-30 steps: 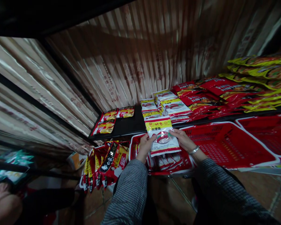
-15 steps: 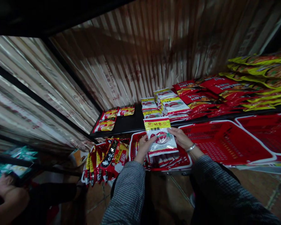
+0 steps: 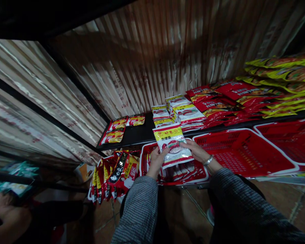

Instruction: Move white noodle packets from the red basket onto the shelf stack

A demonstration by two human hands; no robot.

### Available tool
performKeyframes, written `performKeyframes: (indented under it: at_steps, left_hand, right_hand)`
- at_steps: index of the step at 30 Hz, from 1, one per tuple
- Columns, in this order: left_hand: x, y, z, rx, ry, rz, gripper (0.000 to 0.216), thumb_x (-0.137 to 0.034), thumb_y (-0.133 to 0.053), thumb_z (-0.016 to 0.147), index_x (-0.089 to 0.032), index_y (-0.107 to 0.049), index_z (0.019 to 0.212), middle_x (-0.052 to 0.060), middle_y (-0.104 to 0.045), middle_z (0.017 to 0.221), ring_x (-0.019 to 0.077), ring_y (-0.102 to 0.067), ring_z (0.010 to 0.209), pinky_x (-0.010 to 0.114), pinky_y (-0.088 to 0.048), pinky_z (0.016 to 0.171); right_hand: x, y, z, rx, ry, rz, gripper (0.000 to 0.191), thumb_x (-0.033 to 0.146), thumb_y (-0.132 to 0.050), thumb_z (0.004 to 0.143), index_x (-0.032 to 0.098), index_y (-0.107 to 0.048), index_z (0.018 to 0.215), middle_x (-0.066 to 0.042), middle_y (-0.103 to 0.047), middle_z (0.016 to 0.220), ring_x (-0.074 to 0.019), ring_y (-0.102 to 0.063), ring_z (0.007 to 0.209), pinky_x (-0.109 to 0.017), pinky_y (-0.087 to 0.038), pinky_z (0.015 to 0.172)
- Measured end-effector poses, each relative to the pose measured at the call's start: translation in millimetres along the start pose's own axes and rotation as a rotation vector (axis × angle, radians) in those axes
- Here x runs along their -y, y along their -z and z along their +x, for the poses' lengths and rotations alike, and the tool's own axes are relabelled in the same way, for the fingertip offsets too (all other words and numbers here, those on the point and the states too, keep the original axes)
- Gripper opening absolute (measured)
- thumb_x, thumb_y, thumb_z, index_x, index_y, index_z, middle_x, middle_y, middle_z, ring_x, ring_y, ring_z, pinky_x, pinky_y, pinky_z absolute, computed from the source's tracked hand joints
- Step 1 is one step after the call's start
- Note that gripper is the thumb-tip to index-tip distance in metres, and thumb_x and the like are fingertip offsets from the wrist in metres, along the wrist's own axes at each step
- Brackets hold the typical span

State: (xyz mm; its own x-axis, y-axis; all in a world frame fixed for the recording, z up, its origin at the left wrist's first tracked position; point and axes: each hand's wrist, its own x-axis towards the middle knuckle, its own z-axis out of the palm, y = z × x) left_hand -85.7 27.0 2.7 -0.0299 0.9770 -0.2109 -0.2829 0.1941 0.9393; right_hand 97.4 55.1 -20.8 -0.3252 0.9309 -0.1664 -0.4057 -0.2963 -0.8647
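My left hand and right hand pinch the sides of a flat, shiny noodle packet above a red plastic basket with holes.

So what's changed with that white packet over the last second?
The white noodle packet has edged slightly up and left towards the black shelf, tilting a little more. Left hand and right hand keep their grip on its sides; nothing taken or released. The red basket beneath and shelf stacks stay put.

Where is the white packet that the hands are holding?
Head view, centre: the white packet, gripped by left hand and right hand, hangs above a red basket of packets, just before the dark shelf.
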Motion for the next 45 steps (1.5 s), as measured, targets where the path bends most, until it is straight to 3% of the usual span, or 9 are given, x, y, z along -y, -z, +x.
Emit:
performKeyframes:
  at_steps: [8, 13, 23, 29, 36, 41, 45]
  left_hand:
    - [-0.5, -0.8, 4.4, -0.011, 0.013, -0.024, 0.058, -0.043, -0.085, 0.048, -0.012, -0.070, 0.095, 0.010, -0.074, 0.086, 0.0254, -0.069, 0.082, 0.038, -0.053, 0.080]
    - [2.6, 2.2, 4.7, 0.073, 0.003, 0.044, 0.052, -0.037, -0.087, 0.047, -0.013, -0.071, 0.091, 0.009, -0.074, 0.088, 0.0221, -0.068, 0.079, 0.037, -0.051, 0.082]
    - [-3.6, 7.9, -3.5, 0.186, 0.063, 0.143, 0.051, -0.031, -0.087, 0.046, -0.013, -0.071, 0.091, 0.006, -0.073, 0.079, 0.0201, -0.066, 0.070, 0.034, -0.051, 0.075]
    - [2.8, 8.3, -1.6, 0.134, 0.029, 0.159, 0.053, -0.028, -0.086, 0.047, -0.015, -0.069, 0.096, 0.006, -0.073, 0.088, 0.0187, -0.066, 0.076, 0.032, -0.050, 0.078]
    - [10.2, 4.6, -2.3, 0.175, 0.044, 0.226, 0.049, -0.030, -0.087, 0.045, -0.013, -0.070, 0.088, 0.006, -0.074, 0.084, 0.0191, -0.066, 0.074, 0.032, -0.051, 0.076]
    - [4.6, 1.9, -4.0, 0.177, 0.055, 0.196, 0.051, -0.038, -0.086, 0.048, -0.014, -0.071, 0.089, 0.008, -0.074, 0.086, 0.0190, -0.067, 0.073, 0.032, -0.051, 0.075]
    - [-2.0, 2.6, -1.0, 0.097, 0.023, 0.096, 0.052, -0.046, -0.083, 0.051, -0.015, -0.070, 0.091, 0.007, -0.073, 0.081, 0.0186, -0.067, 0.072, 0.030, -0.051, 0.073]
  right_hand:
    - [-4.7, -1.4, 1.3, -0.032, 0.002, 0.007, 0.037, 0.032, -0.079, 0.063, 0.017, -0.072, 0.095, -0.004, -0.075, 0.077, -0.0207, -0.070, 0.068, -0.033, -0.054, 0.070]
    - [-0.6, 1.3, 2.4, -0.083, 0.050, 0.053, 0.036, 0.030, -0.081, 0.061, 0.018, -0.072, 0.093, -0.002, -0.075, 0.076, -0.0194, -0.070, 0.067, -0.031, -0.055, 0.069]
    - [16.6, 11.0, 2.9, -0.086, 0.103, 0.151, 0.020, 0.026, -0.073, 0.072, 0.018, -0.071, 0.090, -0.006, -0.076, 0.090, -0.0192, -0.071, 0.080, -0.032, -0.055, 0.080]
    - [13.2, 15.1, 6.8, -0.108, 0.080, 0.179, 0.013, 0.020, -0.069, 0.075, 0.016, -0.071, 0.087, -0.006, -0.076, 0.086, -0.0187, -0.071, 0.076, -0.031, -0.057, 0.077]
    - [13.3, 11.8, 5.7, -0.176, 0.108, 0.230, 0.013, 0.023, -0.070, 0.075, 0.014, -0.071, 0.084, -0.008, -0.075, 0.081, -0.0219, -0.072, 0.075, -0.034, -0.058, 0.074]
    - [17.6, 14.5, 3.8, -0.148, 0.116, 0.182, 0.015, 0.023, -0.070, 0.075, 0.014, -0.071, 0.087, -0.009, -0.076, 0.087, -0.0229, -0.072, 0.080, -0.035, -0.058, 0.076]
    - [14.0, 13.2, 3.9, -0.104, 0.071, 0.152, 0.016, 0.021, -0.071, 0.074, 0.014, -0.071, 0.088, -0.009, -0.076, 0.087, -0.0223, -0.072, 0.077, -0.035, -0.058, 0.074]
